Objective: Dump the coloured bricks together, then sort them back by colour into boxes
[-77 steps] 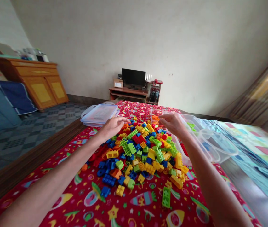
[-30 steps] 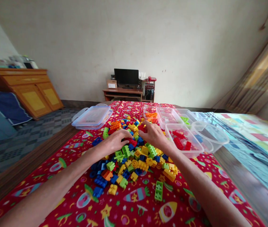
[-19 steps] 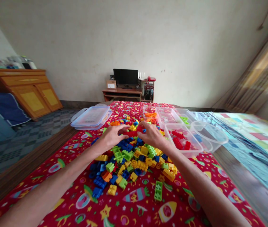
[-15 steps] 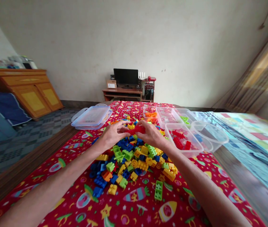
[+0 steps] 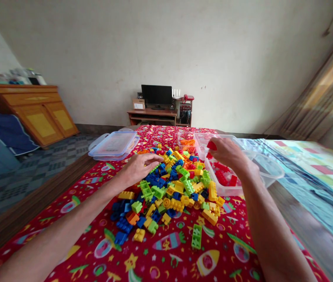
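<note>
Red bricks (image 5: 212, 145) sit pinched in my right hand (image 5: 229, 152), which I have at the clear box (image 5: 231, 191) just right of the multicoloured brick pile (image 5: 170, 192). From where I watch, my left hand (image 5: 139, 167) hangs loose and unclenched over the pile's left side.

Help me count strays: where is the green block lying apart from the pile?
In the head view, the green block lies right of centre on the red cloth, on the near side of the block pile.
</note>
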`<state>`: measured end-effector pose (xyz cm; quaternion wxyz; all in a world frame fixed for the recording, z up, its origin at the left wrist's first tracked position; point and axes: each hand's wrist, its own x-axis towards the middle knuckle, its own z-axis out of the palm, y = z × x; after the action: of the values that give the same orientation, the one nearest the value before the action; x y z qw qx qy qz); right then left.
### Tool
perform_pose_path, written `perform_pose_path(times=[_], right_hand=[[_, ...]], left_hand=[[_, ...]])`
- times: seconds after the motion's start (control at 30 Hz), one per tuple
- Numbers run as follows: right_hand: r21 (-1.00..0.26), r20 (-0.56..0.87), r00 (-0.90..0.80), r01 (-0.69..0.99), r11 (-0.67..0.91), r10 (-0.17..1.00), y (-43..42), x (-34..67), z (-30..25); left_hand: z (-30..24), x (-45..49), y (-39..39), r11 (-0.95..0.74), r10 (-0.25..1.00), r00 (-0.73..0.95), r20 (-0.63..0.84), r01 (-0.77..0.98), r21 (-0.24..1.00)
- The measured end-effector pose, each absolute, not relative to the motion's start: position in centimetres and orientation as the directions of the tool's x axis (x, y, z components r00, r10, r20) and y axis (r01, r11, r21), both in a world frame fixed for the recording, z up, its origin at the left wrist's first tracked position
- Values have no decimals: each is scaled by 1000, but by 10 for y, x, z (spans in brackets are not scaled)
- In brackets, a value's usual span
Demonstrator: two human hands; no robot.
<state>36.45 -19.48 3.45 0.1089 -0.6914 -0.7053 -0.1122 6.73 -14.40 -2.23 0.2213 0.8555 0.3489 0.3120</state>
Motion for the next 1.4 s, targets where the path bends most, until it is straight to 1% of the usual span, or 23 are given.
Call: perform_pose_path(times=[0.07,0.13,0.2,0.27,0.33,0.47,0.57,0.63,0.8,0.93,1.03,1.13,1.23,1.3,1.4], right_hand=[[68,235,101,990,-120,967,-198,380,36],[101,186,184,973,-205,965,-201,390,35],[104,174,202,969,-222,964,-202,395,33],[82,192,176,977,-195,965,-202,395,32],[46,221,117,990,-130,968,-201,389,32],[17,277,-107,994,106,955,-198,359,26],[11,271,-265,962,272,926,-199,326,16],[-10,244,-340,936,353,908,-201,304,8],[-46,191,-450,884,466,872,-208,267,-7],[-142,172,-523,825,546,835,-206,256,-22],[-226,185,-550,783,580,814,-201,254,-33],[-328,221,-507,766,553,833,-195,254,-38],[-491,237,-430,721,489,871,-190,258,-35],[-585,241,-384,675,449,891,-186,262,-31],[-645,267,-312,646,409,912,-183,267,-26]], left_hand=[[-19,69,-148,-679,725,575,379,507,530],[-17,71,-151,-694,716,593,368,547,469],[-17,71,-151,-696,715,612,337,578,426],[-17,69,-149,-688,722,629,289,605,401],[-17,64,-146,-687,719,654,234,619,381],[-15,50,-139,-708,690,712,126,629,323],[-15,42,-137,-709,685,728,43,651,272],[-18,41,-138,-715,676,737,6,653,250],[-30,49,-143,-721,680,734,6,666,192],[-27,55,-145,-745,658,753,24,646,166],[-19,57,-146,-725,678,733,51,655,213],[-13,59,-148,-675,710,701,72,648,352],[-12,59,-147,-645,723,679,130,596,478],[-13,58,-144,-631,734,659,163,573,524],[-16,56,-137,-597,769,610,190,578,556]])
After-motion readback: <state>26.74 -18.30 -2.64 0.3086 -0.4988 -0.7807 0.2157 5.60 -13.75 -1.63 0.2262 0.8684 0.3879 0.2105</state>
